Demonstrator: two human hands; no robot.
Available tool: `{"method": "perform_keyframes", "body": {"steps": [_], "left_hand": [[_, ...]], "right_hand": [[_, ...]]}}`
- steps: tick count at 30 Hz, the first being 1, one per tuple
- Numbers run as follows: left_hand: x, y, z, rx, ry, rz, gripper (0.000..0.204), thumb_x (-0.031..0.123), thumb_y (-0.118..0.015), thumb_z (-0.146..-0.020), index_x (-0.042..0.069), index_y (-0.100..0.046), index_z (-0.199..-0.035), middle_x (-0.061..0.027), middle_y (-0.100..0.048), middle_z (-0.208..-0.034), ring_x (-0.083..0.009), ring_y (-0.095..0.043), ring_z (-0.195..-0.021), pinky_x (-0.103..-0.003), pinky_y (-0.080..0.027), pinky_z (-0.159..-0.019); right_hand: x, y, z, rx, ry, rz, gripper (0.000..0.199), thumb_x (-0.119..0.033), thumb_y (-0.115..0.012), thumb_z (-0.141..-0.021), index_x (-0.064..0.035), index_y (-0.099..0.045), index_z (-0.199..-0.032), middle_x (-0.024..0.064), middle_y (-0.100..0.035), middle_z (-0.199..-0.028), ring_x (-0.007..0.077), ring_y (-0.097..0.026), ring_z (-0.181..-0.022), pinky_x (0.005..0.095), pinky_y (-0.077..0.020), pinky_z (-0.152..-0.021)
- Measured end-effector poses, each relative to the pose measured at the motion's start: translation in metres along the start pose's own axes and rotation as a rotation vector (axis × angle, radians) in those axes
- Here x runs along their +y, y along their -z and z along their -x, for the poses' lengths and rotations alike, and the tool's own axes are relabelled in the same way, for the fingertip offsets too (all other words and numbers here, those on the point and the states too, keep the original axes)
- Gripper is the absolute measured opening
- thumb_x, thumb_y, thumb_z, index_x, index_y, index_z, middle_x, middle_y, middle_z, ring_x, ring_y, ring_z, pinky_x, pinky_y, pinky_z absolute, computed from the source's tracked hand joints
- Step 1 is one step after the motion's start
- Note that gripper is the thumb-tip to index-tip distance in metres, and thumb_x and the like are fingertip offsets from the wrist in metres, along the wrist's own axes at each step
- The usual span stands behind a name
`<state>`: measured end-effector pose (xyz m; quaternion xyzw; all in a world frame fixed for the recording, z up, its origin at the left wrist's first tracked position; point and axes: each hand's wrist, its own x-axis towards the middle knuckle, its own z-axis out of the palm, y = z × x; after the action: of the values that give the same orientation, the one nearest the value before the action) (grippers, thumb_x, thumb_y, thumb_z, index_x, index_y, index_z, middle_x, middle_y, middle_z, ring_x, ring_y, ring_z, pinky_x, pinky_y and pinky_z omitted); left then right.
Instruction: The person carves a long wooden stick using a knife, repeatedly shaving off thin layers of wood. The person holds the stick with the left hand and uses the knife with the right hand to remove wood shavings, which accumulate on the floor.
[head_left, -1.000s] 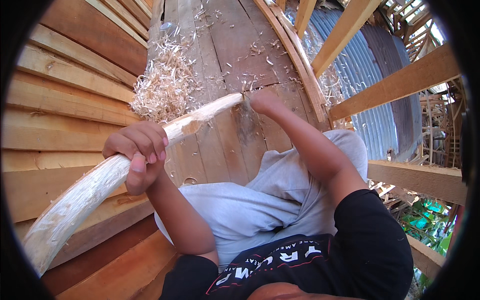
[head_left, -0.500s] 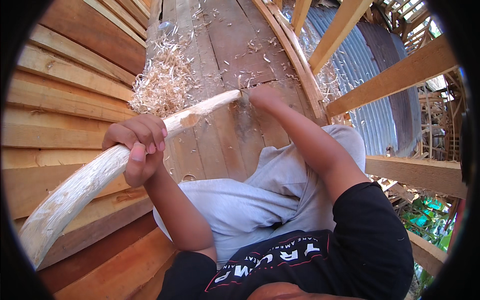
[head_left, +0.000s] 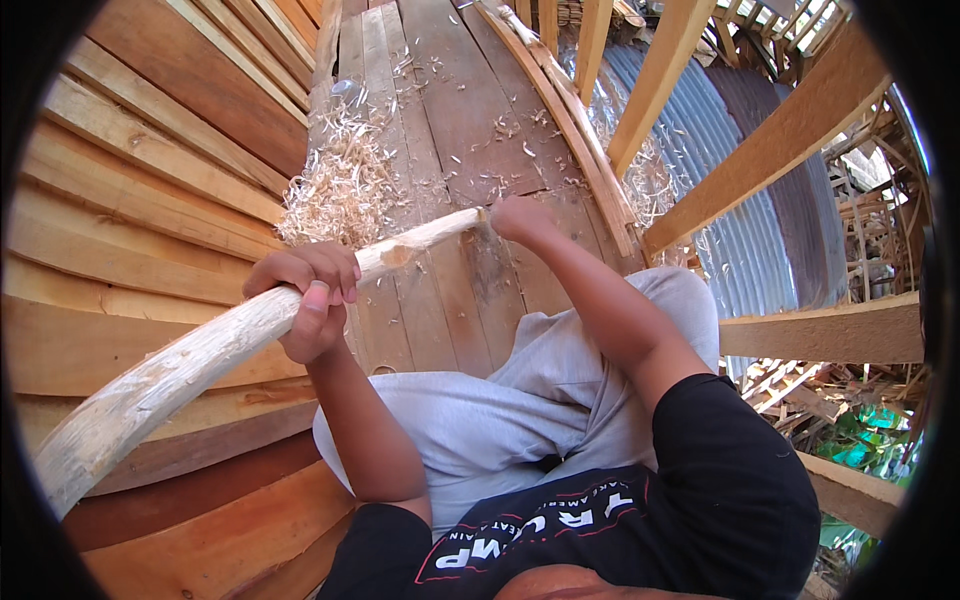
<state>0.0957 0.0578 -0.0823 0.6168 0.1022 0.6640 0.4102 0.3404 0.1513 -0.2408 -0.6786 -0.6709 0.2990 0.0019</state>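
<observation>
Within the left hand, a pale curved pole.
Should that grip slacken, the pole could probably roll and its tip slip against the right hand. The left fingers wrap closely round it, thumb over its near side. Ahead of them, the right hand sits at the narrow tip, seemingly curled; its fingers are hidden, so what they hold cannot be told. Beyond lie curled shavings on the plank floor.
</observation>
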Motion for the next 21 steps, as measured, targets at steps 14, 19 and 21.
{"method": "perform_keyframes", "body": {"steps": [14,19,21], "left_hand": [[-0.008,-0.017,-0.002,0.249,-0.016,-0.064,0.010,0.006,-0.052,-0.075,0.004,-0.042,-0.075,-0.0093,-0.047,-0.058,-0.0170,-0.045,-0.049,-0.033,-0.044,-0.056],[-0.012,-0.017,-0.003,0.322,-0.003,-0.039,0.009,0.006,-0.051,-0.076,0.004,-0.042,-0.076,-0.0090,-0.046,-0.057,-0.0171,-0.045,-0.049,-0.033,-0.044,-0.056],[-0.015,-0.020,-0.006,0.319,-0.029,-0.028,0.008,0.006,-0.051,-0.076,0.004,-0.043,-0.076,-0.0088,-0.046,-0.057,-0.0170,-0.045,-0.049,-0.033,-0.044,-0.056]], "right_hand": [[-0.021,-0.035,-0.002,0.139,0.168,-0.149,0.045,-0.028,-0.031,-0.094,0.0057,-0.061,-0.100,0.0305,-0.061,-0.104,0.0462,-0.060,-0.097,0.0498,-0.0459,-0.088],[-0.001,-0.016,0.004,0.016,0.146,-0.204,0.050,-0.029,-0.030,-0.093,0.0096,-0.060,-0.104,0.0349,-0.059,-0.105,0.0486,-0.058,-0.100,0.0492,-0.0439,-0.090],[0.022,-0.030,-0.019,0.035,0.172,-0.153,0.052,-0.030,-0.031,-0.093,0.0101,-0.061,-0.103,0.0358,-0.059,-0.104,0.0482,-0.058,-0.100,0.0483,-0.0439,-0.090]]}}
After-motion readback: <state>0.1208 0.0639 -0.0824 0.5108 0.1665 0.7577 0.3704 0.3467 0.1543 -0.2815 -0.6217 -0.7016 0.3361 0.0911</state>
